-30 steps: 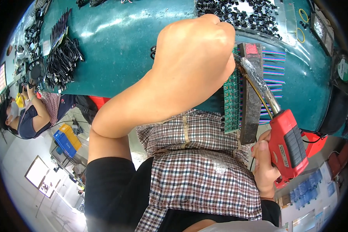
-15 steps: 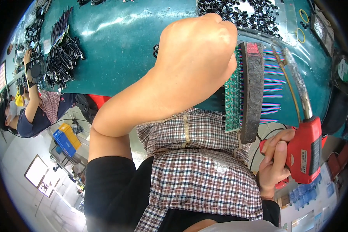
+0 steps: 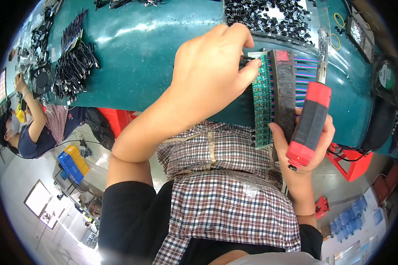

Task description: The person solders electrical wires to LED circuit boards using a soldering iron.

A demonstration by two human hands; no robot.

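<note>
My right hand (image 3: pixel 323 137) grips a red and black soldering gun (image 3: pixel 313 119). Its metal barrel points toward the far side, above colored ribbon wires (image 3: pixel 301 81). The thumb lies beside a dark, rough bar (image 3: pixel 284 90) with a red patch at its far end. To the left of that bar runs a green circuit board strip (image 3: pixel 263 101) carrying small parts. My left hand (image 3: pixel 212 62) is curled over the strip's far end, with thumb and forefinger around a thin dark piece too small to name.
Many small black parts (image 3: pixel 269 20) lie at the far edge of the green table (image 3: pixel 137 57). A bundle of black cables (image 3: pixel 77 64) sits on the left, near a co-worker's arm (image 3: pixel 37 117). A red stool (image 3: pixel 351 163) stands below the table on the right.
The soldering gun has moved left and swung up, over the ribbon wires near the bar. My left hand has shifted slightly left and its thumb and forefinger have parted from a fist.
</note>
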